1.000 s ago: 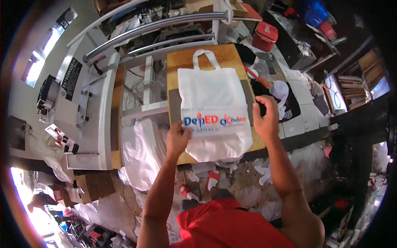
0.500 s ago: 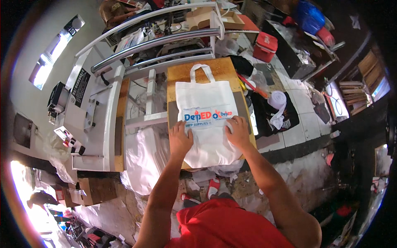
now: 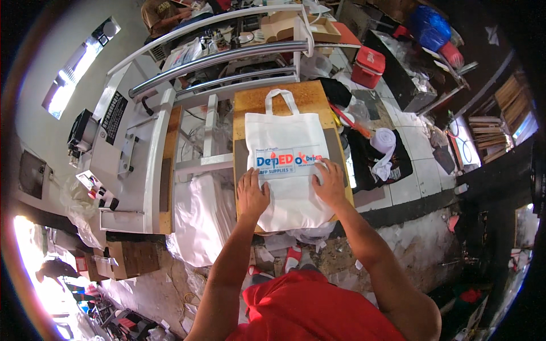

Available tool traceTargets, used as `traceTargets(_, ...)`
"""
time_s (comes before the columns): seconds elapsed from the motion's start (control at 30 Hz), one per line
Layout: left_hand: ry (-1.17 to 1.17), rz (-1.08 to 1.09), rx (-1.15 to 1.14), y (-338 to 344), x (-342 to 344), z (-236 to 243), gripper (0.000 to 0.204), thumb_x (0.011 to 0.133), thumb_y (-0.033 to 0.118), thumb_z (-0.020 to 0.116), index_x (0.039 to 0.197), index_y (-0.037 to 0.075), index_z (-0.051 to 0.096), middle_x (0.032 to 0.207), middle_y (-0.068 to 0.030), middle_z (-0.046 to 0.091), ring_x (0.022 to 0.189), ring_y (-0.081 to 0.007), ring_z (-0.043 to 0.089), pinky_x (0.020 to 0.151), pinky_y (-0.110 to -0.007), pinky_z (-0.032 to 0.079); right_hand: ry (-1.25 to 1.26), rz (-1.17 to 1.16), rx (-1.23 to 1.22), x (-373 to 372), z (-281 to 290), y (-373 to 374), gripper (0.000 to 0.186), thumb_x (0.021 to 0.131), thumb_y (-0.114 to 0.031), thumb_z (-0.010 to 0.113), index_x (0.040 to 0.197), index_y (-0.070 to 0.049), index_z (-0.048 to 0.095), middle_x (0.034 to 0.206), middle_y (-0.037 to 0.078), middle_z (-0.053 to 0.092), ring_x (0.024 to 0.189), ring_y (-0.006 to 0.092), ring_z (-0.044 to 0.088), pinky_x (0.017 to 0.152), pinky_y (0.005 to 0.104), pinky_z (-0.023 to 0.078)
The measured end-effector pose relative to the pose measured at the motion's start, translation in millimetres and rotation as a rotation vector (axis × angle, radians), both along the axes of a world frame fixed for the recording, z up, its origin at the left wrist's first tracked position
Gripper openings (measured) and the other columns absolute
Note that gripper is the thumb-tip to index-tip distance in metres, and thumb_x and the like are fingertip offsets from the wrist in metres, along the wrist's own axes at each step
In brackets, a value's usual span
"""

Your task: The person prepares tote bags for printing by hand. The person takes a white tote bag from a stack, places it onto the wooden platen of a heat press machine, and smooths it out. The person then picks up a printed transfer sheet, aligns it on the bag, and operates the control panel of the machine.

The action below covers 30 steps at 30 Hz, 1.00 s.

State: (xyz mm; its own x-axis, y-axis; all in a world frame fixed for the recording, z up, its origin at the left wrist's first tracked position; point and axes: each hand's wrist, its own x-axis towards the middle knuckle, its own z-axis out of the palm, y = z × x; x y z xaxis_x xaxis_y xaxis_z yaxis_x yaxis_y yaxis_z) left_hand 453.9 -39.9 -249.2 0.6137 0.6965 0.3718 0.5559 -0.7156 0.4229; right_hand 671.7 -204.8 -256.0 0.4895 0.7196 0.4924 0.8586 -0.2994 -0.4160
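Note:
A white cloth tote bag point(image 3: 293, 210) lies flat on a wood-edged, dark-padded board point(image 3: 245, 102), its loop handle pointing away from me. Across its middle sits a red and blue print point(image 3: 275, 161) within a faint bluish rectangle that looks like a clear sheet. My left hand point(image 3: 252, 194) rests on the bag's left edge, just beside the print, fingers apart. On the opposite edge, near the print's right end, my right hand point(image 3: 330, 185) lies with spread fingers. Neither hand grips anything that I can see.
A white press machine point(image 3: 133, 162) with metal bars stands left of the board. Below its frame hangs a stack of white bags point(image 3: 202, 219). To the right are a white roll point(image 3: 383, 140) on black cloth and a red cooler point(image 3: 368, 67). Another person point(image 3: 161, 16) sits at the far left.
The whole view has shifted slightly. Both hands remain at the sides of the bag, and their fingers have moved only a little. The bag stays in place on the board.

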Motion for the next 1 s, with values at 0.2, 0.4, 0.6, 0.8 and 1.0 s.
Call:
traceTargets(0.2,0.002,-0.026,0.026,-0.9,-0.5,-2.3,0.048,0.089,0.017,0.066,0.132,0.001,0.055,0.14,-0.0212,0.052,0.13,-0.0405,0.047,0.111,-0.051,0.037,-0.007,0.017,0.027,4.0,-6.5,-2.2,0.042,0.08,-0.017,0.073,0.12,-0.01,0.066,0.133,0.011,0.056,0.121,0.0352,0.05,0.099,0.0496,0.043)
traceTargets(0.4,-0.042,-0.031,0.013,2.2,-3.9,-5.7,0.047,0.087,0.016,0.067,0.131,0.002,0.057,0.139,-0.0194,0.053,0.128,-0.0409,0.048,0.11,-0.05,0.038,-0.01,0.024,0.021,0.8,-2.8,0.7,0.04,0.079,-0.017,0.074,0.117,-0.009,0.067,0.131,0.011,0.056,0.118,0.036,0.051,0.099,0.0496,0.044)
traceTargets(0.6,-0.052,-0.04,0.017,-0.3,-1.5,-2.1,0.047,0.086,0.015,0.068,0.129,0.0,0.056,0.137,-0.0211,0.053,0.127,-0.0408,0.05,0.109,-0.051,0.039,-0.006,0.013,0.033,2.3,-3.4,-1.5,0.039,0.08,-0.018,0.073,0.118,-0.009,0.067,0.131,0.01,0.056,0.118,0.0349,0.051,0.1,0.0493,0.044)
traceTargets(0.8,-0.12,-0.045,0.01,6.3,-9.3,6.2,0.045,0.086,0.013,0.069,0.127,0.001,0.057,0.135,-0.0214,0.055,0.124,-0.0415,0.052,0.107,-0.05,0.041,0.019,0.036,0.026,3.9,-1.2,3.1,0.045,0.08,-0.017,0.072,0.123,-0.008,0.064,0.133,0.012,0.056,0.121,0.0358,0.05,0.101,0.0499,0.043)
traceTargets(1.0,-0.333,0.228,0.27,58.7,-137.0,88.3,0.029,0.08,0.0,0.058,0.109,0.0,0.054,0.106,-0.0199,0.057,0.105,-0.0409,0.053,0.096,-0.051,0.041,0.04,0.067,0.127,3.0,-8.7,4.7,0.061,0.076,-0.013,0.074,0.134,-0.005,0.056,0.134,0.019,0.057,0.126,0.0389,0.053,0.108,0.0498,0.04)
